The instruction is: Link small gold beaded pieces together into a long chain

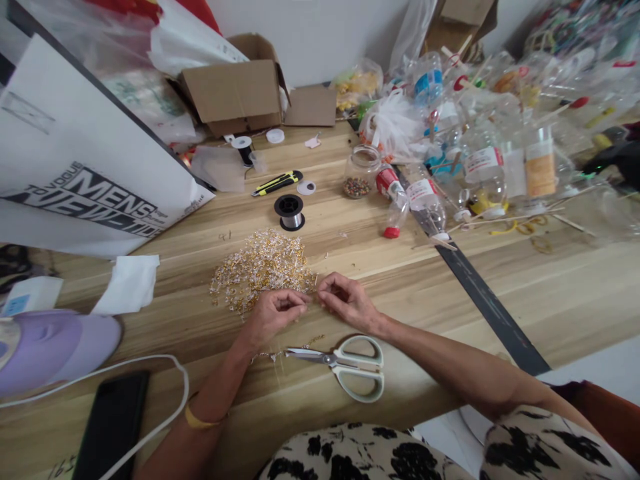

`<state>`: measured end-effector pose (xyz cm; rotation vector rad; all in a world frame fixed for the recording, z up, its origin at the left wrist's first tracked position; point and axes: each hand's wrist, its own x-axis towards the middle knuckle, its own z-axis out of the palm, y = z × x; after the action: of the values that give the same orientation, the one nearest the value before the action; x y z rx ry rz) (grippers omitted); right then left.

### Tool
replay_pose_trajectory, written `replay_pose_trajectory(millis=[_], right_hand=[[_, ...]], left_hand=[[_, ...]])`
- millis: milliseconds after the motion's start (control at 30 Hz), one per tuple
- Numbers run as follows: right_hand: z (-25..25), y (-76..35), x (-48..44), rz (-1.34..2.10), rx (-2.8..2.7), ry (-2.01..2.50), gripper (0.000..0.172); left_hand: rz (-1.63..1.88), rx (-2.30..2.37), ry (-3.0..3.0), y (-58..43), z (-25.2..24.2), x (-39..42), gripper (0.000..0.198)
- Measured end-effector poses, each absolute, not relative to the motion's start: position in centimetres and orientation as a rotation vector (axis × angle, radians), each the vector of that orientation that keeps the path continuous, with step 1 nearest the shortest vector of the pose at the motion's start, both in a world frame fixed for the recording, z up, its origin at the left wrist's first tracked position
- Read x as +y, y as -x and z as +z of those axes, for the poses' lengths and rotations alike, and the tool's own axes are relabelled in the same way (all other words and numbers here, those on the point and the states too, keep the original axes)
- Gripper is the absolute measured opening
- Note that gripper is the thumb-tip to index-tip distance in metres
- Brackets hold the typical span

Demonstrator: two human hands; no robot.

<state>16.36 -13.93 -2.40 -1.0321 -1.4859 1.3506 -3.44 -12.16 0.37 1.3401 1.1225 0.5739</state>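
My left hand (pixel 278 315) is closed in a pinch at the front edge of a heap of small gold and clear beads (pixel 265 267). Facing it, my right hand (pixel 349 301) is also pinched, its fingertips close to the left ones. What lies between the fingers is too small to make out. Below both hands, scissors with pale handles (pixel 345 363) rest on the table, blades pointing left. A short gold chain (pixel 316 341) lies by the blades. Behind the heap stands a black spool of thin clear line (pixel 289 215).
A yellow-black cutter (pixel 277 183) lies beyond the spool, near a jar of beads (pixel 359 175). Plastic bottles (pixel 480 167) crowd the back right. At left are a large printed bag (pixel 100 160), a purple device (pixel 55 347), a white cable (pixel 173 360) and a phone (pixel 113 427).
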Motion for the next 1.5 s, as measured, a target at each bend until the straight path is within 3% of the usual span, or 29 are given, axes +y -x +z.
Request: replay_pose_trajectory(millis=[667,1133,1500], right_hand=[[-2.0,-16.2,-13.8,1.439,-1.340,0.967,0.025],[-1.9,-16.2,-13.6,1.379,-1.231,0.996,0.023],[-1.4,-16.5,-14.1,0.993,-1.855,0.870,0.011]], left_hand=[[0.507,1.158,-1.241,3.2,0.6,-12.2,0.017],[0.577,1.022,-1.644,3.6,0.3,-12.0,0.015],[0.499,1.026,-1.549,3.9,-0.1,-12.1,0.016]])
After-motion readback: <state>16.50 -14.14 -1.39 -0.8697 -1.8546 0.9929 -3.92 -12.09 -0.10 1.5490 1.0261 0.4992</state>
